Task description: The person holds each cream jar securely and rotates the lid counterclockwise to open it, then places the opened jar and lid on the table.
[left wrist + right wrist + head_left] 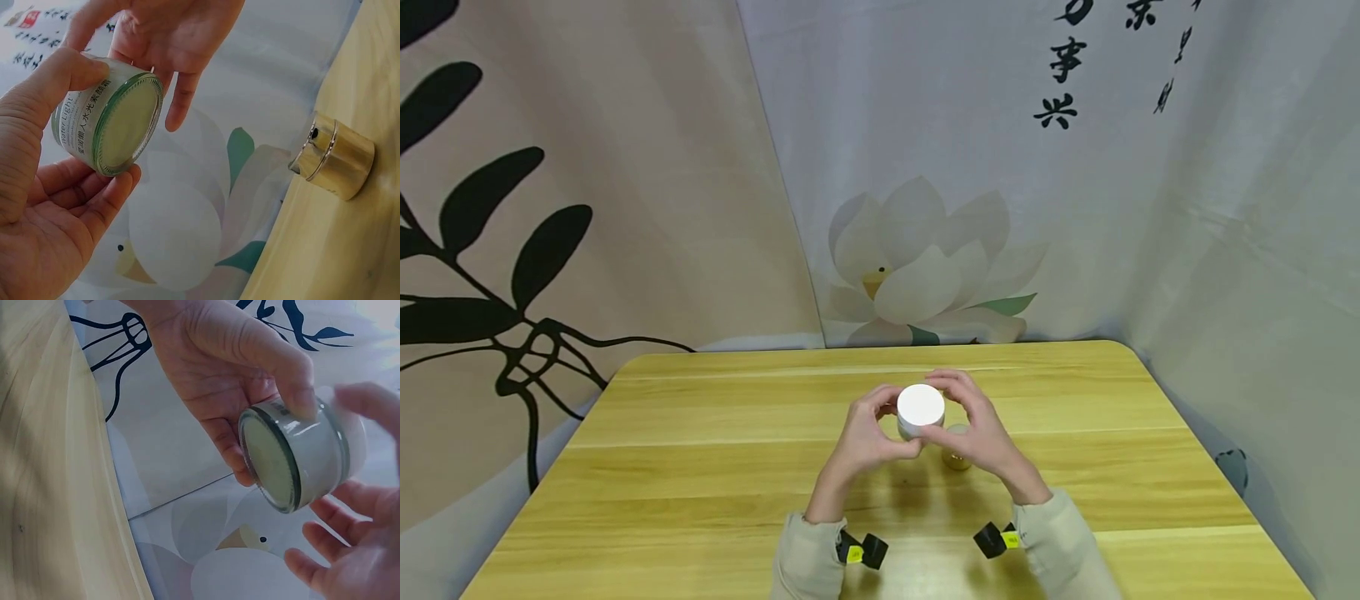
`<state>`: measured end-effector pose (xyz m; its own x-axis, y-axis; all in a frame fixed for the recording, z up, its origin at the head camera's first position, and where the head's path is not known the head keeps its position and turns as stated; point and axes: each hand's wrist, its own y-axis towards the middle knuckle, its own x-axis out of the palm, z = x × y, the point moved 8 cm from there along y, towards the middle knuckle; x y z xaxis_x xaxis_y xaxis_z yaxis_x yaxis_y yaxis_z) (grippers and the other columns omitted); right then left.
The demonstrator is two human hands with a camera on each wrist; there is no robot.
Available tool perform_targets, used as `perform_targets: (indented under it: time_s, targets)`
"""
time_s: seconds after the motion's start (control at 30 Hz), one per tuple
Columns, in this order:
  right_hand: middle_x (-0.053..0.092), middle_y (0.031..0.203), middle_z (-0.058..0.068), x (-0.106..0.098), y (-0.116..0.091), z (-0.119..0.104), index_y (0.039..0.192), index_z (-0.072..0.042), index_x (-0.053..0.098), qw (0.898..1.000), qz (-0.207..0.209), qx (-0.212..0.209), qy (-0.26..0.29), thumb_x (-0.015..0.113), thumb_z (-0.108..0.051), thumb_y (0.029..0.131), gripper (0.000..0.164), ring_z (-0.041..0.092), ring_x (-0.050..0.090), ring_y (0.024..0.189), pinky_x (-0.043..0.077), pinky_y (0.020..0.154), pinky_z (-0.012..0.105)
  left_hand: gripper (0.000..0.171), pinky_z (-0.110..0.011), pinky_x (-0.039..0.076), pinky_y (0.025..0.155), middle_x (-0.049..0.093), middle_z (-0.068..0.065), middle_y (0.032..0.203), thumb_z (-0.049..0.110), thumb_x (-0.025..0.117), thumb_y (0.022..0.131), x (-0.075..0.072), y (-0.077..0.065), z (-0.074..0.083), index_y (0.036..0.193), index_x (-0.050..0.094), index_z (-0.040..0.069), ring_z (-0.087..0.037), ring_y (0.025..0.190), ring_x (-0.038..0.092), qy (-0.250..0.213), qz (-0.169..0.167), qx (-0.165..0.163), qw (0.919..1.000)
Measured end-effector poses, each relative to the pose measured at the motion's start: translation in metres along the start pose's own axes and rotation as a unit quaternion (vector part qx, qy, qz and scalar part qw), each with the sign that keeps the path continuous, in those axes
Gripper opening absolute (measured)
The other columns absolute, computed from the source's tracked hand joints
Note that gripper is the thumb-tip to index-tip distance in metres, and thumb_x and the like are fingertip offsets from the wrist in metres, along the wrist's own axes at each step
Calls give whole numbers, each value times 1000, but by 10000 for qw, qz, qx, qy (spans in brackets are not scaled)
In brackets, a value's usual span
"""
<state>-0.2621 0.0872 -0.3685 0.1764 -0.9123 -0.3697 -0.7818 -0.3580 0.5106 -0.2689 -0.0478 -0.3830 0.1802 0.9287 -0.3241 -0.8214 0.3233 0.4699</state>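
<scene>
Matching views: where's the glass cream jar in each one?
Head: just right of centre, below mid-height; the jar is lid up between left hand and right hand.
Left wrist: upper left, tilted, clear base facing right and toward the camera.
Right wrist: right of centre, about mid-height, base facing left and toward the camera.
Shared landmark: lotus print on the backdrop, above the jar in head, below it in both wrist views.

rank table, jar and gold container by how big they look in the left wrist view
1. Table
2. Jar
3. Gold container
The jar looks nearer the camera than the gold container, so their true sizes are unsure.
</scene>
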Motion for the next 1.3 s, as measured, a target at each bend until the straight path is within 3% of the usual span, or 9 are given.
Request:
perform_targets:
  time_s: [0.17,0.27,0.43,0.57,0.83,0.97,1.17,1.3]
  targets:
    - [47,129,15,3,0,-4,129,-4,53,9993,-262,-284,2,69,-9,81,50,29,43,118,39,92,54,49,-39,53,77,62,-11,102,2,79,64,0,0,0,109,63,-2,-17,87,57,-15,-1,117,9999]
    - [47,130,13,2,-1,-1,131,-5,49,9999,-121,-112,-3,72,-11,79,56,28,42,120,39,93,54,49,-39,53,76,63,-12,102,2,79,64,0,0,0,110,63,-2,-18,87,58,-27,22,160,9999]
    - [50,126,10,-1,-1,4,119,-7,52,9992,290,274,-95,80,-9,71,56,29,41,122,37,94,57,50,-38,52,77,63,-11,103,1,79,62,-1,0,-1,110,63,-2,-18,87,58,-54,50,14,10000]
    - [51,125,12,-2,0,6,112,-7,57,9986,337,320,-244,82,-9,69,50,28,43,120,38,92,53,50,-36,52,78,63,-10,104,2,79,62,-1,0,-1,110,62,-2,-18,88,58,-29,37,-25,10000]
    - [47,128,11,1,-1,2,126,-5,56,9998,-75,-164,-12,71,-7,79,49,29,40,120,32,93,60,48,-35,53,77,63,-10,101,1,79,63,0,0,-1,109,63,-1,-17,88,58,75,52,85,9999]
    - [47,130,9,1,-1,3,130,-8,52,9998,17,-15,-182,74,-11,77,57,27,40,121,34,94,55,50,-34,53,77,63,-16,102,-3,79,62,1,1,-2,109,62,-6,-22,88,58,110,30,12,9999]
    - [51,123,17,-2,4,-22,113,1,54,9974,384,398,-462,81,-3,67,54,34,43,118,37,90,47,51,-31,52,76,63,-9,103,1,78,62,-1,1,-3,109,62,-2,-16,87,58,96,86,-62,9999]
    - [50,123,21,-1,4,-14,111,4,56,9974,385,326,-522,81,1,66,52,37,43,117,38,89,50,51,-30,52,77,63,-11,104,-1,78,62,-2,1,0,110,62,-3,-18,87,58,99,66,-161,9998]
